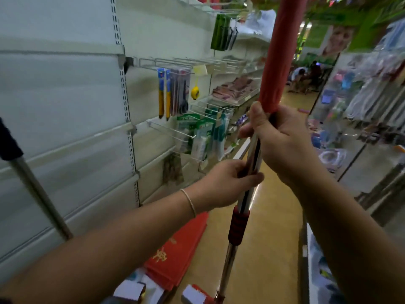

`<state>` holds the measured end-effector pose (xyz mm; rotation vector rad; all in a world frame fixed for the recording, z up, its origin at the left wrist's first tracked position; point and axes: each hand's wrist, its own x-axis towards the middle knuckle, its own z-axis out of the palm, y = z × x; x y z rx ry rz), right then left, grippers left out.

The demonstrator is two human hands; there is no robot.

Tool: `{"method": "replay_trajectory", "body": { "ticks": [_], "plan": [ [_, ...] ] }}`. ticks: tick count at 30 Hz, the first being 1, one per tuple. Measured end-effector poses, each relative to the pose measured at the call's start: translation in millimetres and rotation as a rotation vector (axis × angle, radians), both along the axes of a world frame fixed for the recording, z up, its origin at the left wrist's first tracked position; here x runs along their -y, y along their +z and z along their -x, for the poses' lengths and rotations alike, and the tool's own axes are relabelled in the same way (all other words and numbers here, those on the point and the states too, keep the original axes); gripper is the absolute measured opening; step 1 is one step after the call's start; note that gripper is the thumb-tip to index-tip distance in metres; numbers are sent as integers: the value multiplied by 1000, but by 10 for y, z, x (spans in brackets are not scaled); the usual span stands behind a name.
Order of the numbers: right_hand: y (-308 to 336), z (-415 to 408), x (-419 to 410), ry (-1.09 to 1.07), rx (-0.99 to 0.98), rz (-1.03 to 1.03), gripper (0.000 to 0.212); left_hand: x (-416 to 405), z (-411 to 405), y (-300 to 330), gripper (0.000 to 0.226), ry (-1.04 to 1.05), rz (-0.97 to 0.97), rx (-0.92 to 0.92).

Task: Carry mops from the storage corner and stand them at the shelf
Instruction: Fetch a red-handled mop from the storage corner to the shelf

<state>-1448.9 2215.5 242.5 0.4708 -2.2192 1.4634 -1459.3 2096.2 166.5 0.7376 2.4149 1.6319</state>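
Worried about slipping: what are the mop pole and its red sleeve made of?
The pole looks like polished metal: silvery, with bright reflections. The red sleeve looks like ribbed rubber or foam: matte and grooved. Both hands hold the pole above it.

Thin bracelet [190, 202] on left wrist

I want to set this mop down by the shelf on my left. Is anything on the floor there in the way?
Yes. Red flat packs and small white boxes lie on the floor at the shelf base, left of the mop held in both hands.
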Motion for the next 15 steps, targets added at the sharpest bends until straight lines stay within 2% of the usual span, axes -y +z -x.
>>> {"method": "replay_trajectory", "body": {
  "ticks": [5,8,10,15],
  "plan": [
    [-57,465,265,130,16,8,46,287,323,-77,24,132,19,-11],
    [-41,675,402,219,-22,24,33,415,454,-37,30,222,33,-35],
    [-5,783,492,268,-54,29,27,477,509,-5,26,267,30,-27],
    [71,1022,622,384,-86,13,45,537,550,88,20,357,-63,55]
  ]
}}
